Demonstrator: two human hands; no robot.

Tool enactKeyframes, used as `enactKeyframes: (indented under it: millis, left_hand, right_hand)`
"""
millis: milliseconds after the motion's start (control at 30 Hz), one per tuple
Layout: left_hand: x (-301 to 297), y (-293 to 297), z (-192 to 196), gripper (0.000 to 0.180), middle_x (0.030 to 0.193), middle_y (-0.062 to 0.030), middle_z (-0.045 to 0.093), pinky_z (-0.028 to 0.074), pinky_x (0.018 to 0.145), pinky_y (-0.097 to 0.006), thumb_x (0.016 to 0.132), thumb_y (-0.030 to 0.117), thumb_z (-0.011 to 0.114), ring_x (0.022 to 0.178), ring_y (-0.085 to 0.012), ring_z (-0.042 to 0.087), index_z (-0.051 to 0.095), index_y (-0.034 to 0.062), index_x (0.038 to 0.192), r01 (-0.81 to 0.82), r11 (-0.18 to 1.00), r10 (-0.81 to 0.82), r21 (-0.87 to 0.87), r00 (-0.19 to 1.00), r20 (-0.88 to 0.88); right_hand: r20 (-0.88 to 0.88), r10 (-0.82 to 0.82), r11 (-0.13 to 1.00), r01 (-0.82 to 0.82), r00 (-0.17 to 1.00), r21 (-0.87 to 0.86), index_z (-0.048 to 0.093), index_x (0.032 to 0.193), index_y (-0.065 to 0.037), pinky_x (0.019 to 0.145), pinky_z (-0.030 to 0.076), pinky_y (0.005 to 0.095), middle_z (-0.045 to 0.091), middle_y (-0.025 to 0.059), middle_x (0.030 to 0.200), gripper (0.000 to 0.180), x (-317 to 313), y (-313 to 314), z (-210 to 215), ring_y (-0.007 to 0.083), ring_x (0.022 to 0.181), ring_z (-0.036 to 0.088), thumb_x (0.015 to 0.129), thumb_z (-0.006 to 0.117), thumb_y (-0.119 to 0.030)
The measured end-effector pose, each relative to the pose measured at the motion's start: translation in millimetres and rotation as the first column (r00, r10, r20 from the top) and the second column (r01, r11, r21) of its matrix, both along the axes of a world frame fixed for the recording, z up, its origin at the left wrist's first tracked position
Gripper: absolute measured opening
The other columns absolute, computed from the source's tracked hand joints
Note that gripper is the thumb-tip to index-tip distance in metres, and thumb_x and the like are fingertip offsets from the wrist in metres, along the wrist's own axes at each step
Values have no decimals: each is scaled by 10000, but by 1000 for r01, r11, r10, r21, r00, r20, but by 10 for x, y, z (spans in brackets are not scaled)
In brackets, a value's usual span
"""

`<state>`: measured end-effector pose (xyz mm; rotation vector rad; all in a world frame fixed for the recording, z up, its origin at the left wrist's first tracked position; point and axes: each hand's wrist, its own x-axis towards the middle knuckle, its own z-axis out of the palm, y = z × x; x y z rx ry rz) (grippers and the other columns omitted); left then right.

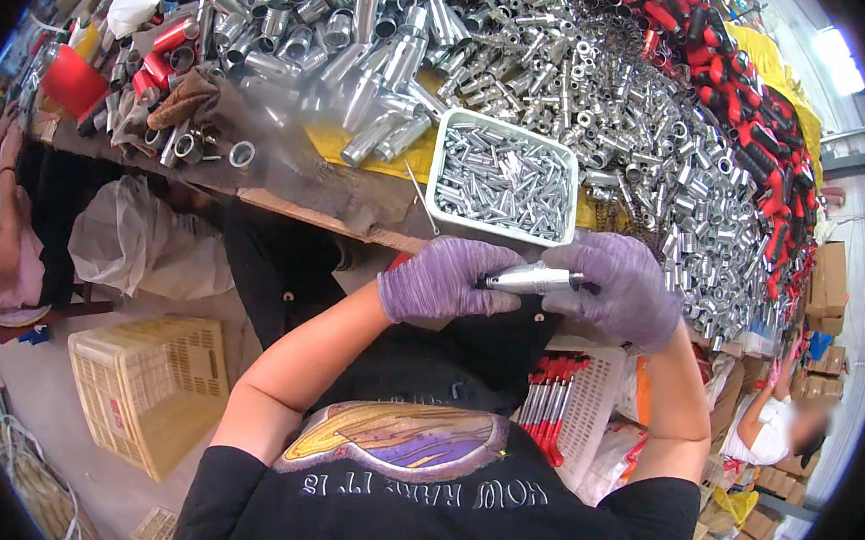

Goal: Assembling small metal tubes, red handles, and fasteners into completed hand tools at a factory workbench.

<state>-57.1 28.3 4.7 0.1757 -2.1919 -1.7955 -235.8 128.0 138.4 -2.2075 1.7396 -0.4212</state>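
Observation:
In front of my body, just below the bench edge, a shiny metal cylindrical part (532, 279) lies nearly level between my hands. My left hand (444, 281), in a purple knit glove, is closed round its left end. On the other end, where a thin dark tip sticks out, the gloved fingers of my right hand (624, 288) are closed too. Right beyond my hands stands a white plastic tray (436, 185) full of small silver pins (504, 180). A thin metal rod (420, 199) leans at the tray's left side.
Large chrome tubes (360, 84), heaped small metal fittings (566, 89) and red-and-black handles (753, 132) cover the bench. A beige crate (149, 381) sits on the floor at left. A white basket holds red-handled tools (551, 399) at my right. Other people are at both sides.

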Motion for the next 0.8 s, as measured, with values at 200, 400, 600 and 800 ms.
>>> enactKeyframes:
  millis: [200, 400, 600, 800]
  left_hand:
    - [97, 97, -91, 328, 870, -139, 629, 486, 712, -362, 812, 272, 688, 790, -261, 631, 603, 56, 1044, -59, 990, 54, -128, 998, -42]
    - [696, 506, -490, 223, 974, -28, 527, 422, 946, -376, 798, 91, 655, 942, -177, 519, 435, 123, 775, -164, 592, 506, 789, 838, -205]
    - [598, 585, -1631, 172, 950, -148, 610, 452, 910, -454, 830, 118, 583, 928, -290, 586, 581, 21, 972, 119, -541, 478, 833, 858, 188]
    - [258, 1088, -2368, 291, 1066, -125, 614, 467, 902, -405, 827, 170, 609, 984, -269, 590, 586, 24, 1078, -311, -461, -2, 831, 937, 349]
  right_hand:
    - [137, -237, 972, 234, 962, 32, 647, 978, -67, 665, 506, 377, 646, 139, 786, 343, 177, 139, -289, 316, 726, 635, 726, 760, -269]
    - [192, 35, 933, -101, 981, 345, 446, 1282, -47, 810, 473, 429, 605, 183, 999, 783, 311, 390, -697, 368, 922, 597, 703, 727, -493]
    - [400, -470, 666, 18, 787, 746, 425, 1322, -113, 847, 479, 416, 595, 203, 1110, 690, 504, 790, -1530, 370, 994, 590, 738, 715, -338]
    - [-88, -465, 613, 392, 881, 686, 516, 1224, -216, 811, 488, 440, 627, 156, 1063, 484, 765, 613, -2179, 367, 955, 602, 770, 661, -304]
